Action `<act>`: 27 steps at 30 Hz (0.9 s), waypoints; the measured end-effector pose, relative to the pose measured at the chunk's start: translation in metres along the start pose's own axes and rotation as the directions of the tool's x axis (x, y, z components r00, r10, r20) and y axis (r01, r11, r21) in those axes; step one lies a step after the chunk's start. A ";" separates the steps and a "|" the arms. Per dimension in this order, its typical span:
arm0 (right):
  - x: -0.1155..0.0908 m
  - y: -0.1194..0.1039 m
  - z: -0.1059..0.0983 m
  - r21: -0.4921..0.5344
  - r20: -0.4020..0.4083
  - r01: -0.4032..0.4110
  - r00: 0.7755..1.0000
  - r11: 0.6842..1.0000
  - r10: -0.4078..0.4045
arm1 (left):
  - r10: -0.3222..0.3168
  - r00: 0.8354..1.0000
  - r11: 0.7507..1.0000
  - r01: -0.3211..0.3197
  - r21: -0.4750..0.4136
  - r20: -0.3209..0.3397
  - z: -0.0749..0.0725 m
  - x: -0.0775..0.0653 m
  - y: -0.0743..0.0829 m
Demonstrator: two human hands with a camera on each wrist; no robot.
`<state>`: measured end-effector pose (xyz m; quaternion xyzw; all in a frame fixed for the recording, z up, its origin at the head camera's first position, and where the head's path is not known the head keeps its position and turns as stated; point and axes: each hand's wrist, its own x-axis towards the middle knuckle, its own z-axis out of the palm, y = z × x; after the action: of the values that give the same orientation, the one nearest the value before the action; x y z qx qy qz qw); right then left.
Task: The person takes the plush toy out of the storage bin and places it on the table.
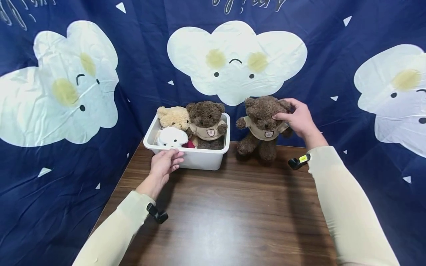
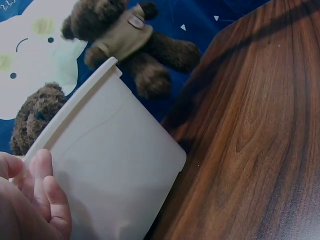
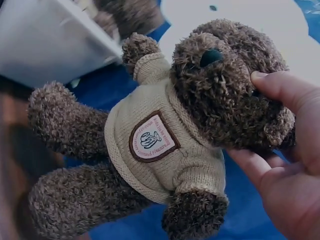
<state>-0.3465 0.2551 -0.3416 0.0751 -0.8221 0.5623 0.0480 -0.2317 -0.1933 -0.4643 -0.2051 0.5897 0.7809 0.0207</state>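
Note:
My right hand (image 1: pixel 298 117) grips a dark brown teddy bear (image 1: pixel 263 127) by the side of its head. In the right wrist view the thumb presses beside its face, and the other fingers go behind the head. This bear wears a beige knitted sweater (image 3: pixel 142 135) with a shield badge, and its legs hang down. With my left hand (image 1: pixel 164 162) I hold the front rim of a white plastic bin (image 1: pixel 203 160). Inside the bin sit another dark brown teddy bear (image 1: pixel 207 120), a light tan bear (image 1: pixel 173 117) and a white plush toy (image 1: pixel 172 137).
The bin stands at the back left of a brown wooden table (image 1: pixel 233 207). A dark blue curtain (image 1: pixel 146 66) with cloud faces hangs close behind and along both sides. The held bear is just right of the bin, near the table's back edge.

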 end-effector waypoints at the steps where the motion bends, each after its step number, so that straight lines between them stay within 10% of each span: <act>1: 0.002 0.007 0.003 -0.004 0.008 -0.005 1.000 1.000 0.005 | -0.001 1.000 1.000 0.001 0.001 0.000 0.000 0.000 0.000; 17: 0.020 0.074 0.026 0.006 0.150 -0.106 0.983 0.994 0.104 | -0.007 1.000 1.000 0.007 0.023 -0.016 0.002 0.001 -0.002; 27: 0.023 0.091 0.038 -0.071 0.070 -0.143 0.986 0.987 0.148 | -0.006 1.000 1.000 0.007 0.030 -0.029 -0.001 -0.001 0.001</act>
<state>-0.3852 0.2505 -0.4349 0.0343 -0.8447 0.5337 -0.0219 -0.2304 -0.1941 -0.4630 -0.2180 0.6008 0.7689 0.0178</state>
